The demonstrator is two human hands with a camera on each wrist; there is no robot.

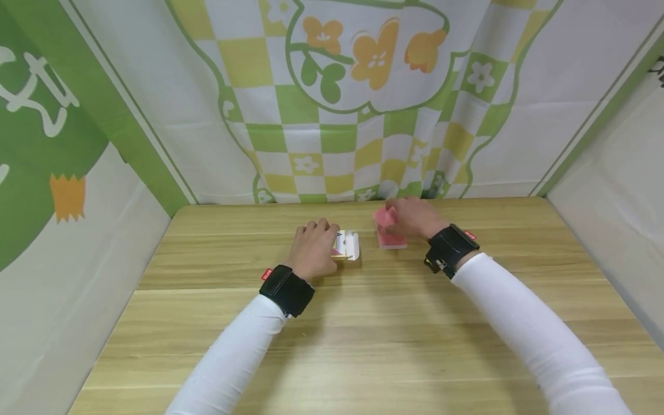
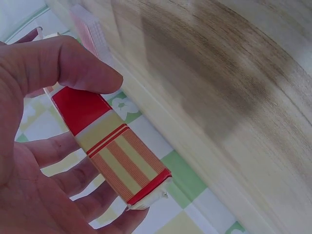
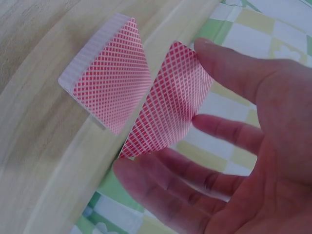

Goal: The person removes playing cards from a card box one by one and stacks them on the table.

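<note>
Green-and-yellow checked cloth (image 1: 337, 138) hung behind a wood-grained worktop (image 1: 337, 346)

By the half-curled fingers and thumb of the left hand (image 1: 313, 251), a card box (image 2: 109, 126) is gripped, its white end flap (image 1: 353, 246) folded open to the right; whether the worktop is touched by it cannot be told; to its right, a red-backed deck (image 3: 114, 73) is set on the worktop; by the parted, gently bent fingers of the right hand (image 1: 415, 218), a red-backed card (image 3: 168, 102) is held at its edges, tilted near the deck

the surface (image 1: 353, 340) is pale, streaked wood; a stack of red-backed cards (image 3: 113, 78) lies on it.
</note>
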